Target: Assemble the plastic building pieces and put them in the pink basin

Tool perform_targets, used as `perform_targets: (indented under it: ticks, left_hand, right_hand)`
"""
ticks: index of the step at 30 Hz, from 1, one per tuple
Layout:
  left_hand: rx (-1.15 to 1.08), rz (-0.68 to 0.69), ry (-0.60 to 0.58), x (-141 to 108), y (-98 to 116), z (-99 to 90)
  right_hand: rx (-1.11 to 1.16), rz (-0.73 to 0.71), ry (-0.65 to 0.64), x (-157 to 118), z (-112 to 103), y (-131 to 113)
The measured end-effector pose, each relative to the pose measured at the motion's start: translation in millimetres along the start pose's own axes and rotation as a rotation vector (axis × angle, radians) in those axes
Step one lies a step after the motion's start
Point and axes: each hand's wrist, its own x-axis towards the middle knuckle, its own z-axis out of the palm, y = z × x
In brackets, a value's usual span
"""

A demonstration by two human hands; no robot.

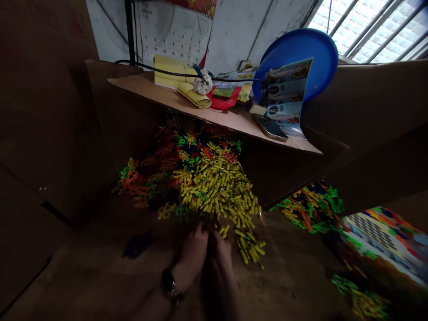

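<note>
A big heap of small yellow plastic pieces (217, 187) lies on a brown cardboard floor, mixed with orange, green and red pieces (133, 183). My left hand (194, 252), with a wristwatch on its wrist, reaches to the heap's near edge. My right hand (220, 258) lies close beside it, fingertips at the yellow pieces. The light is dim, and whether either hand holds pieces is unclear. A few loose yellow pieces (250, 252) lie just right of my hands.
A cardboard flap (230, 120) overhangs the heap, bearing yellow papers (174, 71), a phone (270, 127), a leaflet (287, 93) and a blue disc (301, 53). A second pile of green and orange pieces (310, 207) and a printed box (384, 236) lie at right. Cardboard walls surround everything.
</note>
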Motion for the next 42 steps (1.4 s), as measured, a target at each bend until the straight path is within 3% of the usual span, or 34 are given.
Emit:
perform_targets:
  ticks: [2,5,9,12,16,22,28,31,35,36,39,42]
  left_hand:
    - [0.035,0.023,-0.015,-0.4,-2.8,-4.7]
    - [-0.089,0.028,0.033,2.9,-11.9,-10.6]
    - [-0.416,0.120,-0.066,6.3,-17.5,-9.5]
    - [-0.614,0.061,-0.150,3.9,-15.7,-2.9]
    - [-0.782,-0.015,-0.230,-6.7,-10.4,3.1]
    - [-0.593,0.150,-0.214,-37.8,-3.0,-6.1]
    - [-0.448,0.226,-0.298,-59.5,-14.1,-11.6]
    - [-0.220,0.191,-0.180,-62.4,-28.4,-36.7]
    - [0.379,-0.165,0.311,-67.9,-71.9,-81.4]
    - [0.484,-0.226,0.372,-69.8,-85.8,-88.4]
    - [0.462,-0.226,0.304,-75.7,-120.7,-94.9]
    - [0.085,-0.130,0.244,-80.7,-131.0,-89.0]
  right_hand:
    - [-0.002,-0.038,0.043,3.4,-7.1,1.0]
    - [-0.025,-0.162,0.086,5.6,-19.3,-2.6]
    - [-0.104,-0.277,-0.056,-5.0,-28.3,8.6]
    - [-0.228,-0.391,-0.197,-13.7,-35.4,28.6]
    - [-0.361,-0.410,-0.158,-14.1,-47.3,37.2]
    - [-0.377,-0.430,-0.232,-18.0,-59.8,19.0]
    - [-0.515,-0.526,-0.382,-31.2,-71.3,33.7]
    - [-0.446,-0.436,-0.416,-36.7,-66.9,30.8]
    - [-0.317,-0.316,-0.337,-55.8,-48.8,10.4]
    - [-0.300,-0.290,-0.340,-61.9,-42.9,4.5]
    - [-0.269,-0.237,-0.410,-78.8,-23.9,-11.5]
    - [-0.264,-0.196,-0.479,-89.6,-7.4,-23.0]
